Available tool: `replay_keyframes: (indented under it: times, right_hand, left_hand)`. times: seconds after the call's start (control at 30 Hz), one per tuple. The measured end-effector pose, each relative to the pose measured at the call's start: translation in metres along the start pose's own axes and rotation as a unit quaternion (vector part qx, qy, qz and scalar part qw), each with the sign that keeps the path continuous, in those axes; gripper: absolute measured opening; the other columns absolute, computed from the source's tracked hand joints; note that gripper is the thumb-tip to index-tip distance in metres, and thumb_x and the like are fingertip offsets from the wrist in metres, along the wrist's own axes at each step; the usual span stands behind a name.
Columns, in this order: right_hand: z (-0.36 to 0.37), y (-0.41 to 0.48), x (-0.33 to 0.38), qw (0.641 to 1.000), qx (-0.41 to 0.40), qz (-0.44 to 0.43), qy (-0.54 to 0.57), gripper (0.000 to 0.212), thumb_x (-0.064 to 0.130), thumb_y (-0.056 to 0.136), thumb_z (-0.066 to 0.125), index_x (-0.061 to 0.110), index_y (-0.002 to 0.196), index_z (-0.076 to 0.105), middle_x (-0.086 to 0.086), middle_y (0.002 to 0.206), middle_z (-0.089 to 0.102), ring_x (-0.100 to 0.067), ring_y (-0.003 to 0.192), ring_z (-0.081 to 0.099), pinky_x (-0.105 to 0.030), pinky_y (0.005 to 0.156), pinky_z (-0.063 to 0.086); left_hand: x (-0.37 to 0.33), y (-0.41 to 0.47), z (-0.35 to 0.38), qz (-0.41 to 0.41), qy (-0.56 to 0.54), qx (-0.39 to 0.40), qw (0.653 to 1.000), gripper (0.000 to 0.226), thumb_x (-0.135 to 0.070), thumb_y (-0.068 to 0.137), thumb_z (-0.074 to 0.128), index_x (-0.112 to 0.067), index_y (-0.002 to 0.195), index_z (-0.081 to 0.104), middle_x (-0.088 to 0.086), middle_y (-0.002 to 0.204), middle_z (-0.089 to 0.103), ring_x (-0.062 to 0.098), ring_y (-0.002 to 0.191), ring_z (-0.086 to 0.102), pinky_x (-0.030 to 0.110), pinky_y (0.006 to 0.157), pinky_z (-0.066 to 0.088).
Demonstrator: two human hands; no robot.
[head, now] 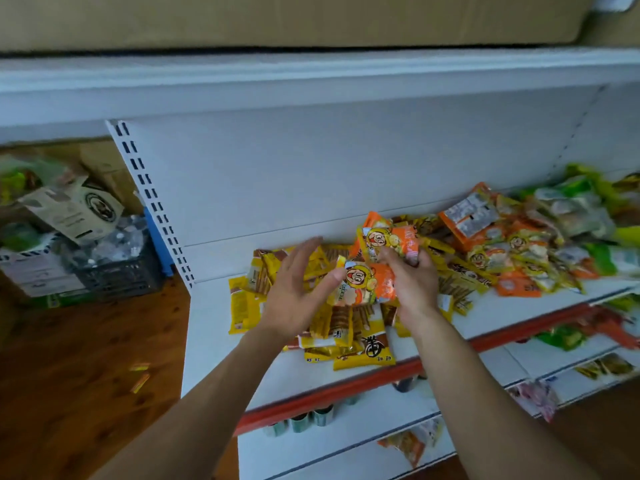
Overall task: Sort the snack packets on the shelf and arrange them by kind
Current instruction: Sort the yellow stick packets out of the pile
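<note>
Two orange foil snack packets (pixel 377 261) printed with a cartoon face are off the shelf, held just above it in the right hand (pixel 414 282). Its grip is curled round both, one packet above the other. The left hand (pixel 298 289) hovers beside them, its grip wide and fingers straight, holding nothing; its thumb tip is at the lower packet's left edge.

Below both hands, on the white metal shelf (pixel 214 327), lies a loose pile of yellow snack packets (pixel 346 330). It holds well over a dozen, overlapping too much for an exact count. To the right sprawls a mixed heap (pixel 512 251) of more orange cartoon packets and yellow ones, and beyond it are green packets (pixel 581 206), blurred. A red edge strip (pixel 346 393) runs along the shelf front, and the lower shelves carry a few more goods.

To the left, on the brown wooden floor (pixel 86 341), stand a dark plastic crate (pixel 117 275) and cardboard boxes (pixel 72 209). Two small yellow packets (pixel 140 374) lie loose on the boards.
</note>
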State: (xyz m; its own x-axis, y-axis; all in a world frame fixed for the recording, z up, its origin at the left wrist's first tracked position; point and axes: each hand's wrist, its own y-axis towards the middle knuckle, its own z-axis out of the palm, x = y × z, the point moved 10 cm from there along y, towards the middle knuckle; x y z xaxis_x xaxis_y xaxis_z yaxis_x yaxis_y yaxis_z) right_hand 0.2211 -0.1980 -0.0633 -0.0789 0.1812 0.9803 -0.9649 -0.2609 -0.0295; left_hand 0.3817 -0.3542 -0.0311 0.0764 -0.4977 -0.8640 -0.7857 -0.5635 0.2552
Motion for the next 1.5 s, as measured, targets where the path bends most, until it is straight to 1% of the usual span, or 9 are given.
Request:
replay_keyframes:
  times: [0.2,0.33,0.43,0.63,0.87,1.03,1.23,1.37,1.5]
  right_hand:
    - [-0.031,0.005,0.037,0.999,-0.024,-0.048,0.008,0.014,0.025,0.082,0.078,0.025,0.091,0.067,0.003,0.086,0.075,-0.018,0.082,0.073,-0.036,0.069,0.059]
    - [-0.062,0.015,0.055,0.997,-0.015,-0.064,0.033,0.018,0.021,0.083,0.077,0.019,0.098,0.067,0.001,0.087,0.074,-0.017,0.083,0.073,-0.035,0.066,0.058]
    - [-0.095,0.031,0.065,0.996,-0.028,-0.083,0.024,0.015,0.024,0.083,0.077,0.026,0.093,0.066,0.006,0.086,0.073,-0.014,0.081,0.072,-0.035,0.069,0.056]
    - [-0.174,0.096,0.095,0.984,-0.107,-0.145,0.000,0.044,0.020,0.086,0.073,0.025,0.120,0.047,0.016,0.082,0.071,-0.006,0.069,0.068,-0.030,0.063,0.055]
    - [-0.227,0.201,0.139,0.967,-0.094,-0.197,-0.130,0.081,0.020,0.084,0.072,0.034,0.146,0.022,0.016,0.113,0.062,-0.011,0.095,0.069,-0.041,0.091,0.054]
    - [-0.215,0.252,0.171,0.861,-0.051,-0.349,-0.366,0.047,0.018,0.087,0.066,0.021,0.132,0.052,-0.001,0.135,0.052,-0.024,0.114,0.059,-0.034,0.081,0.052]
    - [-0.209,0.300,0.102,0.757,0.166,-0.202,-0.599,0.076,0.046,0.080,0.061,0.045,0.148,0.027,0.007,0.152,0.038,-0.025,0.128,0.051,-0.040,0.095,0.049]
    - [-0.214,0.311,0.097,0.736,0.213,-0.156,-0.623,0.080,0.075,0.076,0.054,0.058,0.145,0.018,0.006,0.153,0.036,-0.024,0.130,0.050,-0.033,0.091,0.044]
    - [-0.211,0.313,0.117,0.741,0.165,-0.177,-0.626,0.073,0.083,0.083,0.032,0.038,0.139,0.047,-0.006,0.143,0.045,-0.027,0.126,0.051,-0.037,0.091,0.044]
  left_hand:
    - [-0.053,0.024,0.075,0.000,-0.051,0.149,0.988,0.070,-0.044,0.080,0.077,-0.048,0.137,0.038,-0.019,0.127,0.056,0.002,0.100,0.064,0.026,0.086,0.053]
    - [-0.072,0.039,0.096,0.007,-0.095,0.094,0.991,0.030,-0.023,0.085,0.074,-0.043,0.105,0.063,-0.015,0.109,0.066,0.011,0.075,0.066,0.031,0.070,0.054]
    - [-0.080,0.048,0.115,0.006,-0.145,0.058,0.988,0.028,-0.017,0.086,0.072,-0.041,0.098,0.067,-0.028,0.100,0.067,0.009,0.088,0.067,0.023,0.079,0.051]
    - [-0.097,0.087,0.157,0.025,-0.189,-0.042,0.981,0.041,-0.002,0.090,0.056,-0.037,0.109,0.067,-0.020,0.084,0.068,0.009,0.047,0.045,0.021,0.045,0.040]
    - [-0.134,0.145,0.244,0.059,-0.121,-0.124,0.983,0.040,-0.003,0.095,0.055,-0.034,0.117,0.067,-0.008,0.123,0.067,0.012,0.116,0.062,0.037,0.102,0.049]
    - [-0.177,0.177,0.285,0.172,0.084,-0.202,0.960,0.046,0.006,0.088,0.056,-0.018,0.127,0.065,0.001,0.135,0.060,0.021,0.131,0.050,0.031,0.111,0.036]
    - [-0.129,0.200,0.393,0.078,0.324,0.057,0.941,0.074,-0.052,0.095,0.047,-0.021,0.156,0.019,-0.002,0.165,0.007,0.017,0.152,-0.006,0.044,0.122,-0.002]
    - [-0.127,0.203,0.385,0.095,0.253,0.037,0.962,0.083,-0.052,0.090,0.058,-0.021,0.156,0.019,-0.001,0.164,0.013,0.017,0.152,0.000,0.045,0.122,0.003]
    - [-0.131,0.205,0.374,0.067,0.220,0.038,0.972,0.079,-0.055,0.085,0.052,-0.028,0.154,0.024,-0.002,0.162,0.020,0.019,0.151,0.008,0.049,0.121,0.010]
